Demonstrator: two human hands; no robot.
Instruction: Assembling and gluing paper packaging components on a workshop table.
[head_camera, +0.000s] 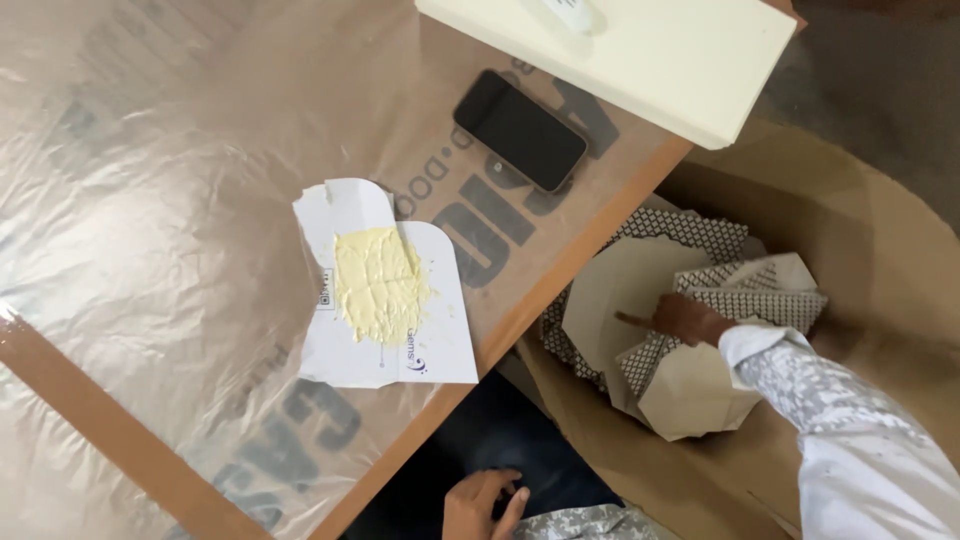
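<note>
Reaching into paper sack (880, 230): right hand (690, 318), forefinger extended, nothing held, touching cut patterned card pieces (700, 240); lift single pieces. Left hand (485, 503) below, loosely open, empty.

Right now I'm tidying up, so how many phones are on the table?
1. A dark phone lies screen-up on the plastic-covered table, between the white foam board and the paste-smeared card. Others could be hidden under the board.
</note>
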